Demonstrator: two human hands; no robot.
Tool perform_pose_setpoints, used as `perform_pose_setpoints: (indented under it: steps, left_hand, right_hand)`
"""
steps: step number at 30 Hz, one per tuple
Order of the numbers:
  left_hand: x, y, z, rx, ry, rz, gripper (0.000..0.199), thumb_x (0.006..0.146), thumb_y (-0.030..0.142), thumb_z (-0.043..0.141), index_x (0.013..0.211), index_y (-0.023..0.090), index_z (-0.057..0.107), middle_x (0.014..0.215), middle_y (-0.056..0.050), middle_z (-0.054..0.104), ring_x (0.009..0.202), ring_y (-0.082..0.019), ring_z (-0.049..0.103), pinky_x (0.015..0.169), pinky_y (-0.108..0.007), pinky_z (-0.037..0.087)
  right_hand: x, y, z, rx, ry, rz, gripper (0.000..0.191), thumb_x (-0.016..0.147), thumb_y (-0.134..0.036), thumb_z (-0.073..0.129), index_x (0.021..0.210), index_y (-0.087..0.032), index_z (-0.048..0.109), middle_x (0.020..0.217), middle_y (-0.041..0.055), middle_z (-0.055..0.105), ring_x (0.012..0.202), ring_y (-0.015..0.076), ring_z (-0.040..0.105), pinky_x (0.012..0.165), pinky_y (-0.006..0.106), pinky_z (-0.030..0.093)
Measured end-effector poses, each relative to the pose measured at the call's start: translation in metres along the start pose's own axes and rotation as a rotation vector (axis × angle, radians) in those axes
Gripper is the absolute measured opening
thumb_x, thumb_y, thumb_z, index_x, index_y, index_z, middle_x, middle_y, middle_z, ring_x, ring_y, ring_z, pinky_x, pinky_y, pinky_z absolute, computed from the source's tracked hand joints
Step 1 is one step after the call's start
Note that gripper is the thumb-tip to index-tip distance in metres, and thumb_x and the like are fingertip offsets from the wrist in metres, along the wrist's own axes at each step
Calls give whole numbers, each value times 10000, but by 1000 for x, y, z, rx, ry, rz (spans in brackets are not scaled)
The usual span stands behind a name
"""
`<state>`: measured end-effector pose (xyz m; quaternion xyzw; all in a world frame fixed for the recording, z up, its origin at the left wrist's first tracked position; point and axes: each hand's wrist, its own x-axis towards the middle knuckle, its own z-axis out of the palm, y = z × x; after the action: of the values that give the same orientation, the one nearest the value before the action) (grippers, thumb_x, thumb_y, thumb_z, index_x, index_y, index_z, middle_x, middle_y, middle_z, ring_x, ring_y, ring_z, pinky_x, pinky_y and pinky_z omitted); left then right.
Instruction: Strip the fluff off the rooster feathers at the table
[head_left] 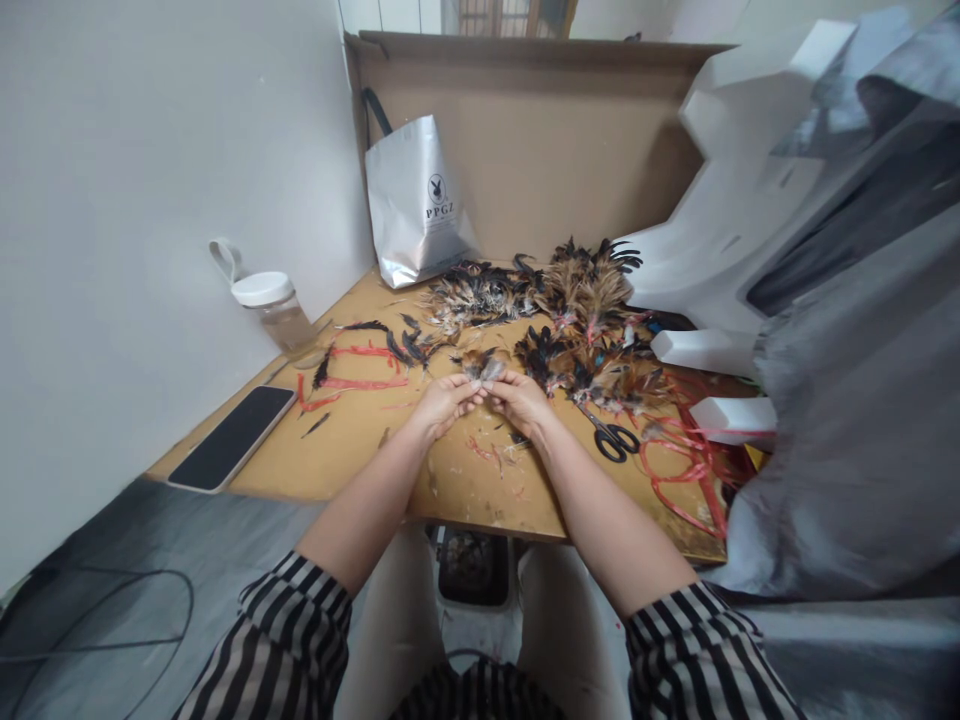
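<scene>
Over the middle of the wooden table [360, 455], my left hand [448, 403] and my right hand [520, 402] meet at the fingertips. Both are closed in a pinch on a small bunch of brown and grey feathers [482, 364], whose tips fan out beyond the fingers. The quill ends are hidden between my thumbs and forefingers. Just past my right hand lie bundles of brown and black feathers [611, 378]. Black-handled scissors [616, 441] rest to the right of that hand, their blades reaching towards the bundles. Strips of red plastic ribbon [367, 383] are to the left.
Further back are more feather bundles [585, 285] and a silver bag [416, 205] against a cardboard panel [562, 140]. A phone [234, 440] and a lidded bottle [281, 310] stand left. Tangled red ribbon [686, 465] and white foam pieces [731, 418] lie right.
</scene>
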<state>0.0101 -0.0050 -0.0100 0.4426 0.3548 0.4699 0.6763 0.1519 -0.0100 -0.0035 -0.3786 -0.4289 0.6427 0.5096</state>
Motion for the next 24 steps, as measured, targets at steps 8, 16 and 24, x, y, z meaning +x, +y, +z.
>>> perform_pose_setpoints:
  steps: [8, 16, 24]
  left_hand:
    - [4, -3, -2, 28, 40, 1, 195, 616, 242, 682, 713, 84, 620, 644, -47, 618, 509, -43, 528, 470, -137, 402]
    - [2, -1, 1, 115, 38, 25, 190, 628, 266, 667, 648, 89, 600, 509, -18, 561, 410, -36, 471, 407, -141, 353]
    - [1, 0, 1, 41, 53, 10, 179, 624, 235, 674, 705, 87, 612, 620, -45, 615, 502, -50, 525, 461, -141, 399]
  right_hand:
    - [2, 1, -1, -265, 129, -206, 214, 519, -294, 696, 643, -142, 613, 620, 4, 613, 540, 94, 495, 565, 232, 374]
    - [-2, -2, 1, -255, 108, -137, 269, 506, -366, 699, 599, -159, 555, 487, -30, 539, 408, 66, 397, 426, 208, 295]
    - [-2, -4, 0, -79, 93, -87, 282, 508, -365, 705, 588, -166, 522, 550, -11, 566, 421, 64, 427, 416, 205, 318]
